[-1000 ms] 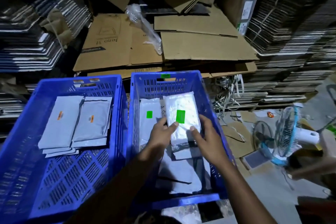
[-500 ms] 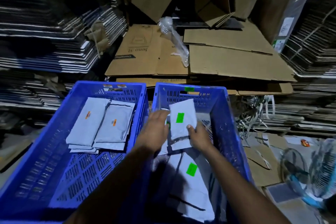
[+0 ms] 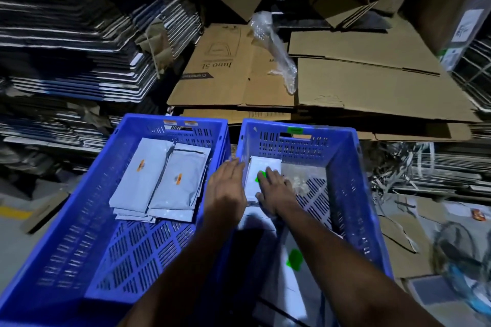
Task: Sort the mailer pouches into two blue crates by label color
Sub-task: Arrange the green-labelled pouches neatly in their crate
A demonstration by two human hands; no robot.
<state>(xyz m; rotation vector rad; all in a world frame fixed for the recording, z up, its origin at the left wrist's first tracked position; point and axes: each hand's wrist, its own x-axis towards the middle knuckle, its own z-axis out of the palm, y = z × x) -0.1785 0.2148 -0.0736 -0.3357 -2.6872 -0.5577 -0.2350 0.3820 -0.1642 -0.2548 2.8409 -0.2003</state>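
Two blue crates stand side by side. The left crate holds several grey pouches with orange labels. In the right crate, a white pouch with a green label lies flat near the far left corner. My right hand rests palm down on it, covering part of the label. My left hand lies flat along the pouch's left edge, over the wall between the crates, fingers extended. Another green-labelled pouch lies nearer me, partly under my right forearm.
Flattened cardboard boxes pile up behind the crates, with a crumpled plastic bag on top. Stacks of flat cartons rise at the left and right. A small fan and paper scraps lie on the floor to the right.
The green-labelled pouch, held up by both hands before, now lies flat in the right crate's far left corner. Both hands went forward and down with it. The view shifted left.
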